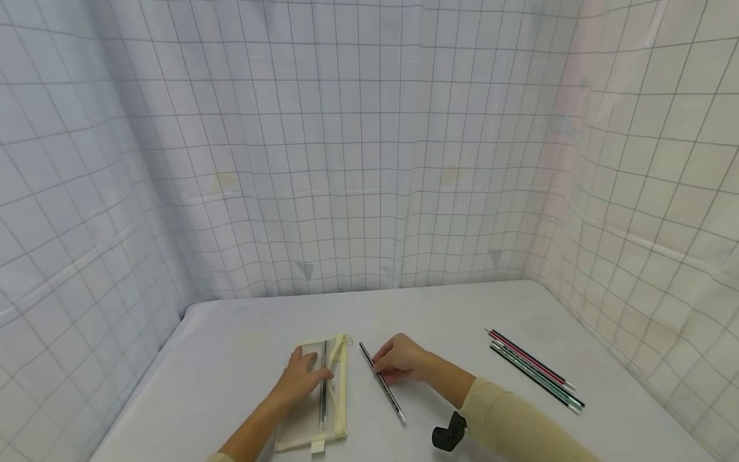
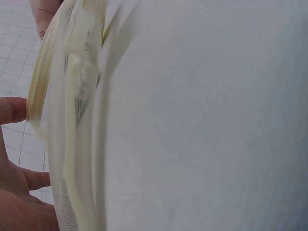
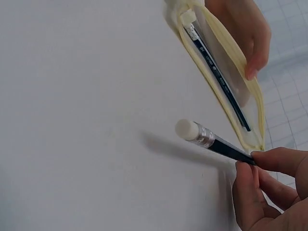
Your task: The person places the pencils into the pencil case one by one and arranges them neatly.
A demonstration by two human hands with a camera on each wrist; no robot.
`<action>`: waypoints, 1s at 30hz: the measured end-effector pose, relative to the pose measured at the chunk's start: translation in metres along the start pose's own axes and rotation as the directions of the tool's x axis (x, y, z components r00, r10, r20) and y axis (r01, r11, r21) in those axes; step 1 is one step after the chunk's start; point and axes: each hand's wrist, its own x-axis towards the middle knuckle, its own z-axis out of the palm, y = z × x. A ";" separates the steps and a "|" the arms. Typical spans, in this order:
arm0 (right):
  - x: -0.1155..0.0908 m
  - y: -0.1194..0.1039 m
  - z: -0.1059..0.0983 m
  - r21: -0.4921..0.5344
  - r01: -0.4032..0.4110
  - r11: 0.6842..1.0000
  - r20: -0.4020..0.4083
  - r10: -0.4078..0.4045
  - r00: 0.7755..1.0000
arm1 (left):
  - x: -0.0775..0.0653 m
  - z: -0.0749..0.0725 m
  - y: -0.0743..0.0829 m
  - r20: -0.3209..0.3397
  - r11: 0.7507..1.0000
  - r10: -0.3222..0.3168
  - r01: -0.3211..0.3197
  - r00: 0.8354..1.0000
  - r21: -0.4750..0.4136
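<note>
A see-through pencil pouch with pale yellow edging (image 1: 343, 410) lies at the front, its zipper side gaping in the right wrist view. Inside it is a dark pencil (image 3: 219, 77) with a white eraser. My left hand (image 1: 300, 382) rests on the pouch, fingers spread, the thumb near the opening; in the left wrist view fingertips press against the pouch's zipper edge (image 2: 41, 86). Just right of the pouch, my right hand (image 1: 401, 356) pinches a second dark pencil (image 1: 389, 396) between thumb and fingers. Its eraser end (image 3: 187, 130) points toward me.
Several pencils (image 1: 534, 367), with red, green and black ones among them, lie side by side on the right of the white table (image 1: 439, 308). A small black device (image 1: 449, 432) sits by my right sleeve. Grid-patterned curtains (image 1: 369, 160) enclose the back and sides.
</note>
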 end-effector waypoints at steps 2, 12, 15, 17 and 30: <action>0.002 -0.003 0.007 0.003 -0.002 1.000 0.003 0.002 1.000 | 0.000 0.000 0.000 -0.008 1.000 0.001 -0.001 1.000 0.010; 0.014 -0.008 0.037 0.033 0.040 0.999 0.031 -0.041 0.999 | -0.001 0.002 -0.002 0.008 1.000 -0.027 0.027 1.000 -0.007; 0.015 -0.013 0.046 0.063 0.042 0.997 0.024 -0.043 0.999 | 0.000 0.003 -0.003 0.003 1.000 -0.030 0.030 1.000 -0.002; 0.017 -0.016 0.050 0.076 0.045 0.996 0.013 -0.046 0.999 | 0.000 0.003 -0.003 -0.001 1.000 -0.025 0.025 1.000 0.005; 0.035 -0.028 0.081 -0.096 0.090 0.991 -0.071 -0.097 0.993 | -0.001 -0.001 0.002 0.017 0.999 -0.041 0.041 0.999 -0.025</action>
